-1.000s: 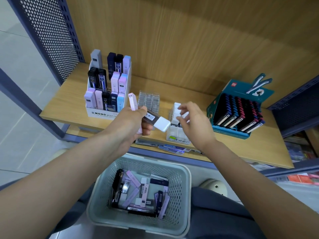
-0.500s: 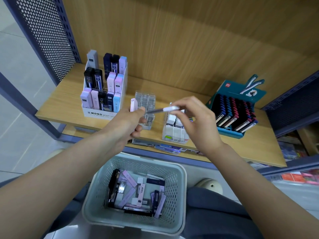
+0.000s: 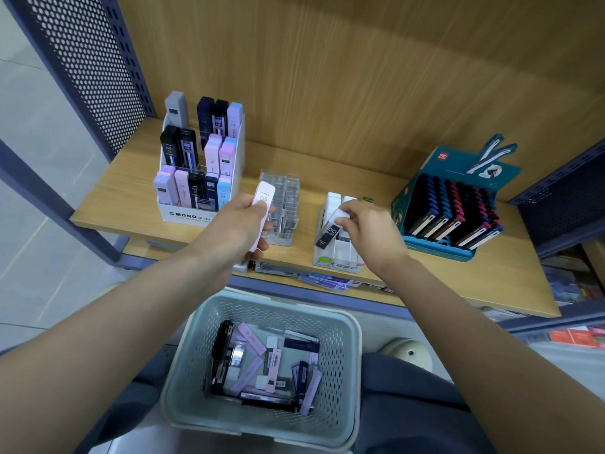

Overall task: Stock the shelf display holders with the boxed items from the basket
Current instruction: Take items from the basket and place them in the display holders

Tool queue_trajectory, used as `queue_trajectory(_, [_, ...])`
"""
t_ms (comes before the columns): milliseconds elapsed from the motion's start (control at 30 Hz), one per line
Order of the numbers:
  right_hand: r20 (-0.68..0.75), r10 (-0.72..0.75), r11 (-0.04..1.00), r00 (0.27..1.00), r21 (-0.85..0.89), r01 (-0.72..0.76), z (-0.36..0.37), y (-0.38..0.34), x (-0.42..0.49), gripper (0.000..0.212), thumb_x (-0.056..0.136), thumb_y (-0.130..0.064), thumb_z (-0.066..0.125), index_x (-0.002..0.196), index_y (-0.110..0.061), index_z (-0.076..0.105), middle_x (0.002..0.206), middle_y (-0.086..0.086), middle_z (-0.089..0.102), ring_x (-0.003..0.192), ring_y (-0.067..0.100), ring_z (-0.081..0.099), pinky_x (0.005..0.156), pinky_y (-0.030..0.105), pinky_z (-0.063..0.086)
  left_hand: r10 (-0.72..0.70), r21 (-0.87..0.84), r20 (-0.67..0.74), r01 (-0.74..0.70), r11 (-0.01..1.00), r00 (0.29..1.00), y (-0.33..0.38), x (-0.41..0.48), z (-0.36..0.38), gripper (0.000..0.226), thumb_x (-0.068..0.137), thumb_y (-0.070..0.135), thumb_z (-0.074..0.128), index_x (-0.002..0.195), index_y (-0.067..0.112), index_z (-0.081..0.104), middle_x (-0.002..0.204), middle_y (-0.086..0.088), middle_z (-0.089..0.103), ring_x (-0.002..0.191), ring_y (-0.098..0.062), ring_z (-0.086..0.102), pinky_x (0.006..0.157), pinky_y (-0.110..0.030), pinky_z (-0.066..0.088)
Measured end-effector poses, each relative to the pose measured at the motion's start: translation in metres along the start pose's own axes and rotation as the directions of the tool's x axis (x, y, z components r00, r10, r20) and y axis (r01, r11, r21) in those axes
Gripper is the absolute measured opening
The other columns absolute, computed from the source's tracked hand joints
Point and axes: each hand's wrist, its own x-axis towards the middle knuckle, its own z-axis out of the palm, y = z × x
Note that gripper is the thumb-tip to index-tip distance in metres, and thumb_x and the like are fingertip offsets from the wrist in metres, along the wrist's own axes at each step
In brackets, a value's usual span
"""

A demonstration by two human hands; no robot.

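Left hand: I see the left hand [image 3: 239,224] wrapped round a pink case [image 3: 263,201]; the case's top pokes out of the fist toward 1 o'clock.
Right hand: the right hand [image 3: 370,231] pinches the white cap of a black case [image 3: 329,232], which hangs toward 7 o'clock from the fingertips, over the white holder [image 3: 340,257].
Writing: I read "0.5" on the pink case and "MONO" on the tiered holder [image 3: 193,214], at 10 o'clock from the left hand.
Basket: the basket [image 3: 193,365] is at 6 o'clock, with loose cases [image 3: 262,365] inside.

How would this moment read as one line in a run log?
left hand: holds pink lead case | right hand: holds black lead case over white holder | basket: more cases inside
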Motion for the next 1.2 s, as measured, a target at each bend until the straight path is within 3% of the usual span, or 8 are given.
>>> queue_trajectory(167, [-0.112,-0.026,1.000,0.993,0.002,0.026,-0.008,0.001,0.003,0.022,0.096,-0.019,0.052,0.114,-0.009,0.059,0.110,0.006,0.059,0.089,0.023,0.058,0.074,0.033,0.047,-0.007,0.016,-0.014,0.008,1.000,1.000,0.001,0.004,-0.003,0.021,0.102,0.023,0.037,0.105,0.018,0.057,0.076,-0.004,0.050,0.054,-0.016,0.047,0.044,-0.023,0.042])
queue_trajectory(467, [0.123,0.037,0.999,0.992,-0.040,-0.033,0.009,-0.001,0.005,0.018,0.093,-0.025,0.058,0.107,-0.014,0.057,0.098,0.005,0.065,0.086,0.023,0.060,0.076,0.038,0.052,-0.006,0.031,-0.006,0.006,1.000,1.000,0.000,0.003,-0.003,0.022,0.101,0.023,0.039,0.109,0.017,0.058,0.074,-0.005,0.051,0.056,-0.016,0.048,0.052,-0.025,0.043])
queue_trajectory(600, [0.129,-0.029,0.979,0.991,-0.195,0.054,0.014,-0.003,0.007,0.016,0.094,-0.028,0.056,0.106,-0.017,0.060,0.109,-0.002,0.055,0.088,0.018,0.060,0.064,0.028,0.041,-0.009,0.041,0.005,0.009,0.999,1.000,-0.001,0.004,-0.002,0.025,0.100,0.023,0.041,0.119,0.015,0.055,0.077,-0.003,0.052,0.056,-0.015,0.049,0.053,-0.025,0.043])
queue_trajectory(767, [0.100,-0.003,0.980,0.995,-0.200,0.023,0.018,-0.002,0.006,0.016,0.094,-0.025,0.055,0.109,-0.019,0.056,0.107,-0.001,0.058,0.088,0.018,0.058,0.064,0.026,0.038,-0.032,0.027,0.001,0.032,0.999,0.999,-0.001,0.005,-0.002,0.006,0.099,0.014,0.043,0.103,0.014,0.046,0.075,-0.005,0.055,0.057,-0.017,0.049,0.054,-0.028,0.042])
queue_trajectory(933, [0.073,-0.004,0.977,0.997,-0.212,0.019,0.014,-0.007,0.004,0.015,0.095,-0.022,0.053,0.109,-0.020,0.056,0.106,-0.004,0.059,0.087,0.017,0.059,0.064,0.026,0.039,0.001,0.054,0.035,-0.003,0.999,0.999,-0.002,0.002,-0.005,0.008,0.097,0.012,0.045,0.096,0.016,0.052,0.079,-0.004,0.057,0.059,-0.016,0.052,0.057,-0.029,0.043])
queue_trajectory(1000, [0.021,-0.003,0.992,1.000,-0.123,0.005,0.008,-0.017,0.002,0.014,0.097,-0.025,0.049,0.107,-0.019,0.056,0.101,-0.007,0.058,0.079,0.013,0.058,0.059,0.025,0.036,0.042,0.094,0.075,-0.049,0.994,0.996,-0.002,-0.001,-0.007,0.010,0.097,0.014,0.048,0.099,0.019,0.056,0.084,-0.003,0.057,0.063,-0.015,0.053,0.056,-0.026,0.045])
queue_trajectory(1067, [-0.020,0.013,0.995,1.000,0.098,-0.011,0.001,-0.032,-0.001,0.017,0.099,-0.028,0.044,0.102,-0.017,0.057,0.087,-0.009,0.058,0.065,0.008,0.056,0.054,0.025,0.039,0.097,0.155,0.128,-0.116,0.981,0.987,-0.004,-0.003,-0.009,0.012,0.096,0.015,0.051,0.099,0.025,0.058,0.088,-0.001,0.056,0.067,-0.014,0.053,0.057,-0.023,0.045])
queue_trajectory(1200, [0.145,0.058,0.767,0.988,0.627,-0.136,-0.013,-0.065,-0.015,0.033,0.101,-0.029,0.036,0.100,-0.007,0.061,0.071,0.000,0.058,0.049,0.005,0.055,0.048,0.021,0.048,0.196,0.265,0.201,-0.245,0.933,0.960,-0.007,-0.006,-0.010,0.018,0.093,0.014,0.055,0.087,0.030,0.061,0.079,-0.003,0.051,0.067,-0.015,0.050,0.064,-0.032,0.044])
